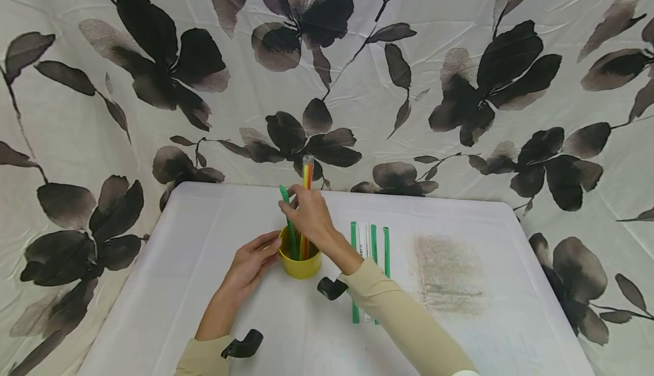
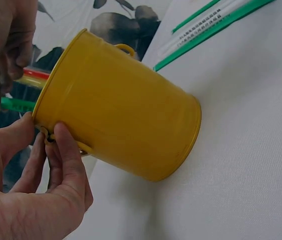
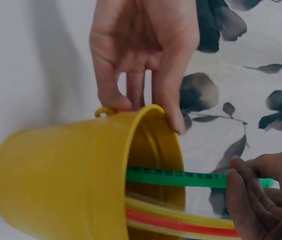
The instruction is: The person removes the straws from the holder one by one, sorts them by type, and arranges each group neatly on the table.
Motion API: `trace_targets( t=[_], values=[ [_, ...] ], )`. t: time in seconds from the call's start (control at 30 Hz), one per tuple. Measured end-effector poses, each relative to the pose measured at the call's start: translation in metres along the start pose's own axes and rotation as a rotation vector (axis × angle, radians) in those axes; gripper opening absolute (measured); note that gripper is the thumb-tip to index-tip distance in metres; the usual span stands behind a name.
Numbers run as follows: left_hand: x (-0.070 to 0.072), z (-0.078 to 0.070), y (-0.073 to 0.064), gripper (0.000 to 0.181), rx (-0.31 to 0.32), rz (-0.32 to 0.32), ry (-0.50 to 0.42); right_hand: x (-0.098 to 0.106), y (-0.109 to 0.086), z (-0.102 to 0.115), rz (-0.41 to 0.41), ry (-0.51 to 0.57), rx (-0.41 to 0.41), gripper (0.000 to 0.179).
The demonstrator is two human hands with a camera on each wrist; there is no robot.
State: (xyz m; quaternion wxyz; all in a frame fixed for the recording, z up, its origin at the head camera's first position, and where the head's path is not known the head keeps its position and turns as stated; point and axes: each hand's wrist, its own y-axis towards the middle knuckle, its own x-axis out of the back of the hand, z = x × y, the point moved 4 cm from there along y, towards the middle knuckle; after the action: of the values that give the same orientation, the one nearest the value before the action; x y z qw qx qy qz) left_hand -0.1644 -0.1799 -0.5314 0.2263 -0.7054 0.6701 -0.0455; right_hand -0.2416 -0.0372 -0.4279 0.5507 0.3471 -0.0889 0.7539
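Yellow bucket [image 1: 301,269], upright on your white table [image 1: 153,279].
To its right, a row of green and white strips [image 1: 374,242] lies flat, partly under your right forearm. Your left hand [image 1: 250,265] pinches the bucket at its rim, thumb and fingers nearly together. Your right hand [image 1: 311,211], above the mouth, pinches the upper part of a green strip [image 3: 196,179], fingers closed; the strip's lower part is inside the bucket, near a yellow-and-red bundle [image 1: 307,177].
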Motion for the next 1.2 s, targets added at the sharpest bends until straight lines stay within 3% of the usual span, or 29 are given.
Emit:
trace_targets(
  t=[0.17, 0.5, 0.77, 1.2],
  values=[
    [0.000, 0.000, 0.000, 0.048, 0.003, -0.003, 0.010, -0.006, -0.004, -0.001, 0.047, 0.027, -0.035, 0.012],
    [0.000, 0.000, 0.000, 0.049, -0.003, -0.001, 0.012, -0.002, -0.016, 0.005, 0.111, -0.062, 0.066, 0.014],
    [-0.001, -0.001, 0.000, 0.048, -0.002, -0.007, 0.001, 0.005, -0.026, -0.005, 0.134, 0.112, 0.096, 0.016],
    [-0.003, -0.001, -0.001, 0.048, -0.004, -0.008, -0.031, 0.047, -0.032, -0.019, -0.028, 0.363, 0.024, 0.029]
  ],
)
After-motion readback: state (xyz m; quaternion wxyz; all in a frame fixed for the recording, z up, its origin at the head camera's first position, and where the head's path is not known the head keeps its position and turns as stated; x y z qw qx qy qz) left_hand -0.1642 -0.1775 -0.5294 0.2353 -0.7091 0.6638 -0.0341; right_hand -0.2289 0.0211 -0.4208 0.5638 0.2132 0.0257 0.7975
